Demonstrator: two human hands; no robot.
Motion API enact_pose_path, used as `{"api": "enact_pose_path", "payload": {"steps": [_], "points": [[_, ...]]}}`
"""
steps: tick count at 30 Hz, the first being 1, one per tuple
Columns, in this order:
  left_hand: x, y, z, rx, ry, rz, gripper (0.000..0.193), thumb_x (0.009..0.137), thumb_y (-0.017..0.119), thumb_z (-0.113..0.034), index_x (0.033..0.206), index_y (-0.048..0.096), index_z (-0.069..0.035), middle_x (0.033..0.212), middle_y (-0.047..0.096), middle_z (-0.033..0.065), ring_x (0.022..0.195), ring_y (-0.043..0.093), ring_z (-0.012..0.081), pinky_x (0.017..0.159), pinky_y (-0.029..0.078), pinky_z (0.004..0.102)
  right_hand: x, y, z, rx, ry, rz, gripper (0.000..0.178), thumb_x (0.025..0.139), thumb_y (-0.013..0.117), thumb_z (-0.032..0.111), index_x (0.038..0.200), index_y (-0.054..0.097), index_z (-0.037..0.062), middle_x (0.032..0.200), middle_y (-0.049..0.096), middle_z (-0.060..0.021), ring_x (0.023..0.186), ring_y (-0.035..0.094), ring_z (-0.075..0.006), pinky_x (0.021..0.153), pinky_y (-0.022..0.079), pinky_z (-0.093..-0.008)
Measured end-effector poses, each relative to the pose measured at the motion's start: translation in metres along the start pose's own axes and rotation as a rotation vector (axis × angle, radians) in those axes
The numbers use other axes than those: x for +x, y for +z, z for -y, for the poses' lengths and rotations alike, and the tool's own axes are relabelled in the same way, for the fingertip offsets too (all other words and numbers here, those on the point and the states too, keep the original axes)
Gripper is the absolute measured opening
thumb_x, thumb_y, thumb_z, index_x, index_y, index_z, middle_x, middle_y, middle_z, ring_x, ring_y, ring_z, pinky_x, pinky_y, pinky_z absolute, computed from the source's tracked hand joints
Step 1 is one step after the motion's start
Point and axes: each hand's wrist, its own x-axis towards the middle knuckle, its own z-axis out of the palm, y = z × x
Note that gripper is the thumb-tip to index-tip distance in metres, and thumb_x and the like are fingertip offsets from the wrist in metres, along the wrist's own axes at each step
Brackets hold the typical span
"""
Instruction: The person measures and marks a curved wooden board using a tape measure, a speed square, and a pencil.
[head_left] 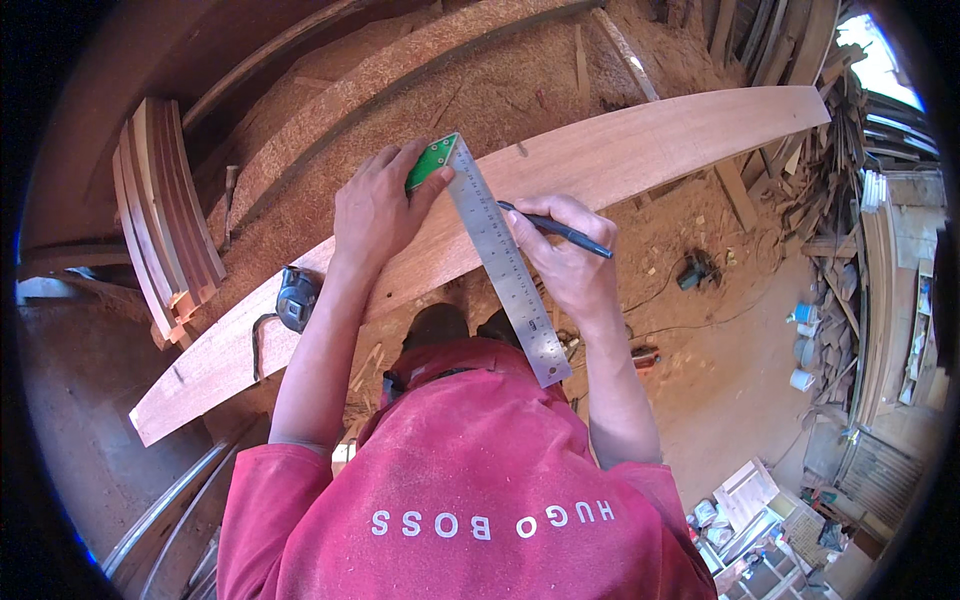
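Observation:
A long reddish wooden board [640, 145] lies slantwise before me, from lower left to upper right. Across it rests a try square [505, 262] with a steel blade and a green stock, the blade reaching past the near edge toward my shirt. My left hand [375, 208] is closed on the stock at the board's far edge, thumb near the blade. In my right hand [572, 262] is a dark pen [572, 236], its tip close to the blade's right edge; whether it touches the wood I cannot tell. Beside my left forearm, a black tape measure [296, 298] sits on the board.
Curved timber strips [165, 215] are stacked at the left. Sawdust [470, 90] covers the ground beyond the board. A corded power tool [695, 270] lies on the floor at right, near scrap wood piles [840, 330] and several small tubs [803, 350].

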Motion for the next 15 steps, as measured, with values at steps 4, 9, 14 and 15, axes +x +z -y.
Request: {"api": "enact_pose_path", "payload": {"steps": [4, 9, 14, 15], "points": [[-0.001, -0.001, 0.002, -0.003, -0.016, 0.009, 0.054, 0.097, 0.063, -0.054, 0.128, 0.068, -0.010, 0.108, 0.071, 0.0153, 0.103, 0.070, 0.0351, 0.084, 0.056, 0.0473, -0.010, -0.016, 0.011, -0.135, -0.087, 0.076, 0.008, 0.084, 0.075, 0.000, 0.082, 0.067, -0.0023, 0.077, 0.069, -0.0143, 0.068, 0.071, -0.0271, 0.061, 0.055, -0.0372], [-0.001, -0.001, 0.000, 0.006, -0.010, 0.004, 0.054, 0.097, 0.064, -0.054, 0.129, 0.068, -0.010, 0.107, 0.071, 0.0149, 0.103, 0.070, 0.0350, 0.083, 0.056, 0.0475, 0.005, -0.028, 0.025, -0.294, -0.172, 0.265, 0.014, 0.083, 0.075, 0.006, 0.079, 0.066, -0.0030, 0.073, 0.067, -0.0173, 0.067, 0.070, -0.0343, 0.062, 0.055, -0.0424], [0.000, -0.001, -0.001, 0.013, 0.005, -0.015, 0.054, 0.097, 0.063, -0.054, 0.129, 0.068, -0.010, 0.107, 0.071, 0.0150, 0.103, 0.070, 0.0351, 0.083, 0.056, 0.0477, 0.053, -0.006, 0.022, -0.189, 0.101, 0.330, 0.027, 0.090, 0.069, 0.022, 0.086, 0.068, -0.0047, 0.082, 0.069, -0.0281, 0.082, 0.071, -0.0457, 0.071, 0.054, -0.0494], [0.001, -0.002, -0.002, 0.009, -0.001, -0.005, 0.054, 0.097, 0.063, -0.054, 0.129, 0.068, -0.010, 0.107, 0.071, 0.0150, 0.103, 0.070, 0.0350, 0.083, 0.056, 0.0476, 0.055, -0.004, 0.019, -0.157, 0.037, 0.307, 0.026, 0.090, 0.069, 0.022, 0.087, 0.068, -0.0046, 0.082, 0.069, -0.0276, 0.082, 0.071, -0.0443, 0.070, 0.054, -0.0487]]}}
